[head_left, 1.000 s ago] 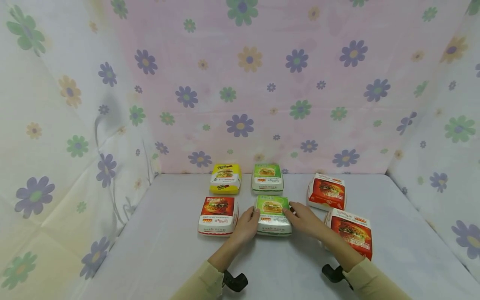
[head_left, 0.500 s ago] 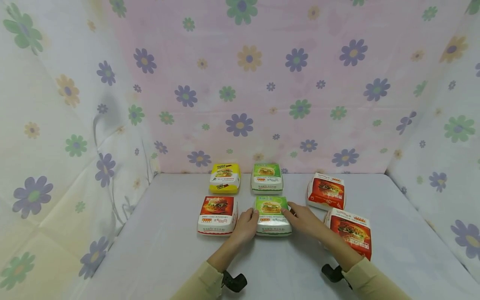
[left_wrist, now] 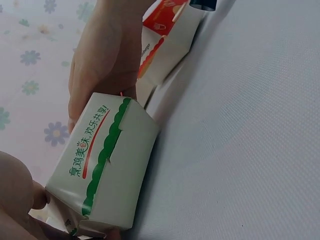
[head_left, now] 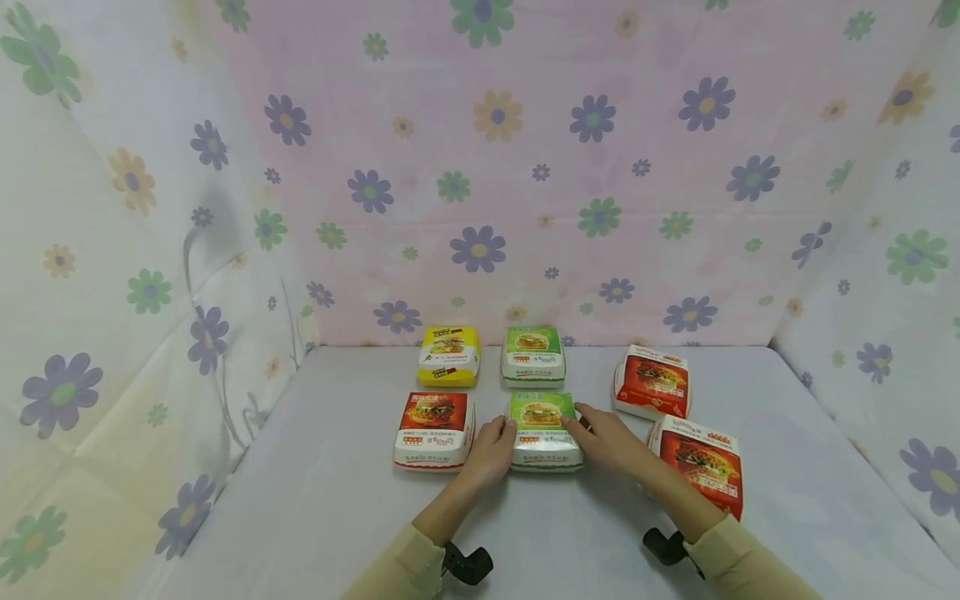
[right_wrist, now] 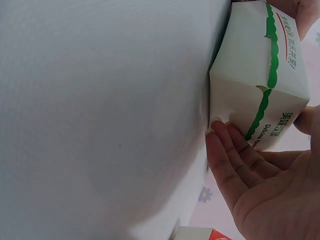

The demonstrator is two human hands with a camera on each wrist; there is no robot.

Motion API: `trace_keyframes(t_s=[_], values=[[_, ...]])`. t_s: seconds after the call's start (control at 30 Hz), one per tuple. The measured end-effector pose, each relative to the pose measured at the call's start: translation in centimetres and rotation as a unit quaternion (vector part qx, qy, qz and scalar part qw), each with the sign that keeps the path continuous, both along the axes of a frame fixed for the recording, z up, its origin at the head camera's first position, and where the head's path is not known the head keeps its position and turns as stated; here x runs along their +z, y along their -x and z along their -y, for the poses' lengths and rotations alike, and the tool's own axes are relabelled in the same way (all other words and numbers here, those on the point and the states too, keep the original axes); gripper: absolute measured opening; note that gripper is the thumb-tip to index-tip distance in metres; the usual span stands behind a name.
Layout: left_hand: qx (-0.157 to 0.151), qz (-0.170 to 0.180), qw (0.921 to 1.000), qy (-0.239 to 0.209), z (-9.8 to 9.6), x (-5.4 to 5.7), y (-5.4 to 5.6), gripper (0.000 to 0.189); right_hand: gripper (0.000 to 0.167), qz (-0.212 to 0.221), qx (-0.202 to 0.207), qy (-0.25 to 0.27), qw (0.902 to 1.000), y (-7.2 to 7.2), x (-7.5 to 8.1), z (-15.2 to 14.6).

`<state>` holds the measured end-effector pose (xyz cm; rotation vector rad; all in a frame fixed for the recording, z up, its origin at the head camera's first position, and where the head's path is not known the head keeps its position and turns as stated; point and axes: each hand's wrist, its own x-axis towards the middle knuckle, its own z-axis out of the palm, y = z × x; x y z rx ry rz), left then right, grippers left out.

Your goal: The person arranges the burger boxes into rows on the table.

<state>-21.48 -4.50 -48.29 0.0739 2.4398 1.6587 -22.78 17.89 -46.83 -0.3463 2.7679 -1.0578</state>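
Note:
A green-and-white burger box (head_left: 542,433) sits on the table between both hands in the head view. My left hand (head_left: 489,452) holds its left side, the thumb near the top edge. On the opposite side my right hand (head_left: 611,442) holds it, with the thumb at the top edge. In the right wrist view, the fingertips of the right hand (right_wrist: 265,175) press the lower side wall of the box (right_wrist: 250,55). The left wrist view shows the lidded box (left_wrist: 115,150) closed, with the left hand (left_wrist: 15,195) at its near corner.
Left of the held box lies a red burger box (head_left: 433,432). Behind stand a yellow box (head_left: 448,357) and another green box (head_left: 533,357). Two red boxes, one farther back (head_left: 652,382) and one nearer (head_left: 699,462), lie at the right, the nearer beside my right forearm. Flowered cloth (head_left: 480,167) encloses the table.

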Motion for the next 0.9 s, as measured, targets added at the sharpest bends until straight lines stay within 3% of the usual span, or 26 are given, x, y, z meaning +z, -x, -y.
trace_keyframes(t_s=[0.53,0.9], values=[[0.045,-0.012,0.9988,-0.016,-0.20,-0.44,-0.17,0.055,0.061,-0.006,-0.001,0.007,1.0000,0.16,-0.07,0.56],[0.028,0.015,0.9993,-0.018,-0.15,0.04,0.04,0.057,0.063,0.005,0.004,-0.001,1.0000,0.20,0.27,0.44]])
